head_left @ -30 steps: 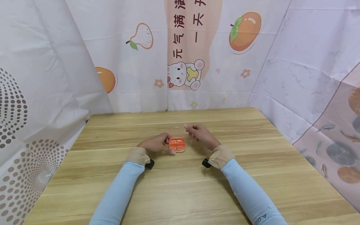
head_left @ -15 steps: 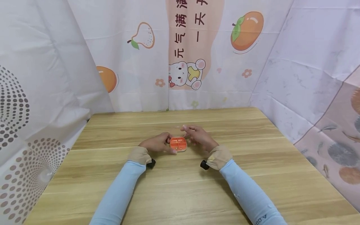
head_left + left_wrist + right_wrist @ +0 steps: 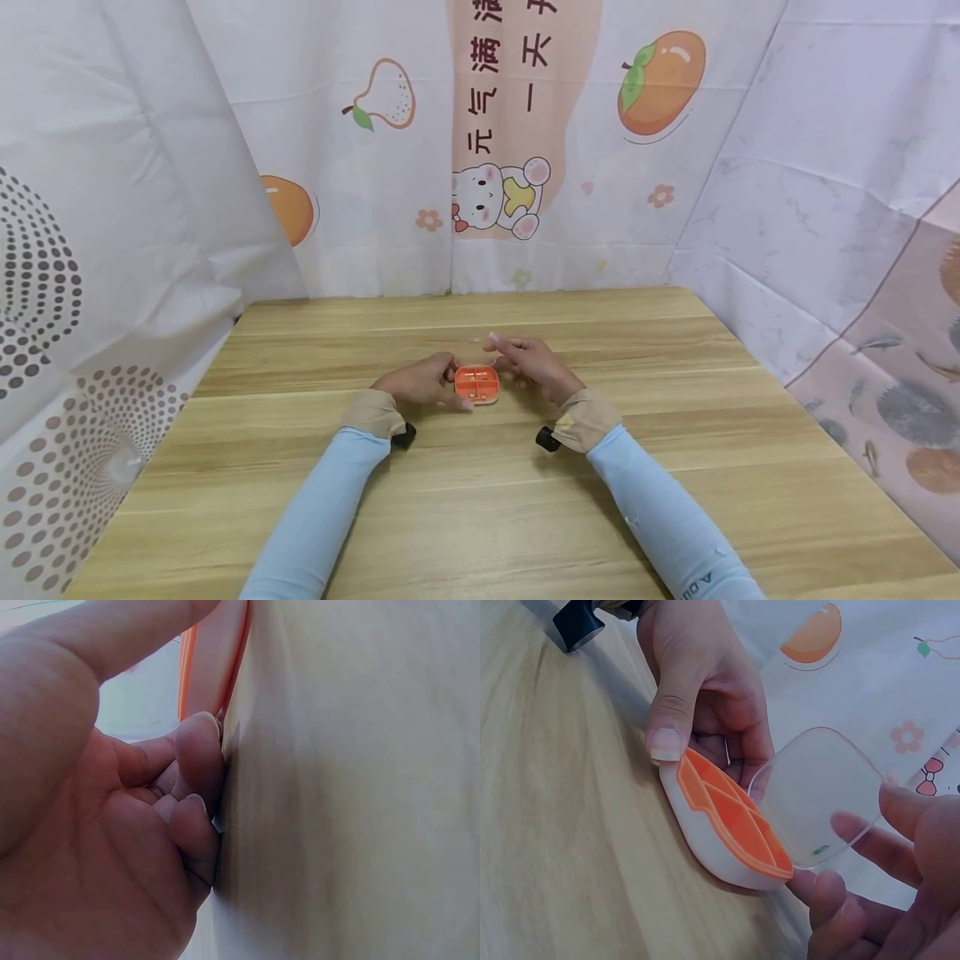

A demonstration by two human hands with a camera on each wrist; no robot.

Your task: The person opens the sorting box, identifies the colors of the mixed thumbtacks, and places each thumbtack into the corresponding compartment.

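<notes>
A small pill box (image 3: 705, 844), white outside with an orange divided insert (image 3: 477, 383), lies on the wooden table. Its clear lid (image 3: 810, 787) stands raised at the far side. My left hand (image 3: 416, 382) holds the box from the left, thumb at the near corner and fingers behind. In the left wrist view, the curled fingers (image 3: 199, 754) rest against the tabletop beside the box. My right hand (image 3: 542, 368) pinches the lid's edge between thumb (image 3: 904, 806) and a finger seen through the clear plastic. Small pale spots show in the compartments, too small to identify.
The wooden table (image 3: 465, 508) spreads around both hands. Printed curtains (image 3: 360, 183) hang at its back and sides. A black wrist camera (image 3: 548, 438) sits under the right wrist, and another (image 3: 404, 436) under the left.
My right hand has moved slightly left, its fingers coming to the raised lid. My left hand stays at the pill box. The head view has shifted a little.
</notes>
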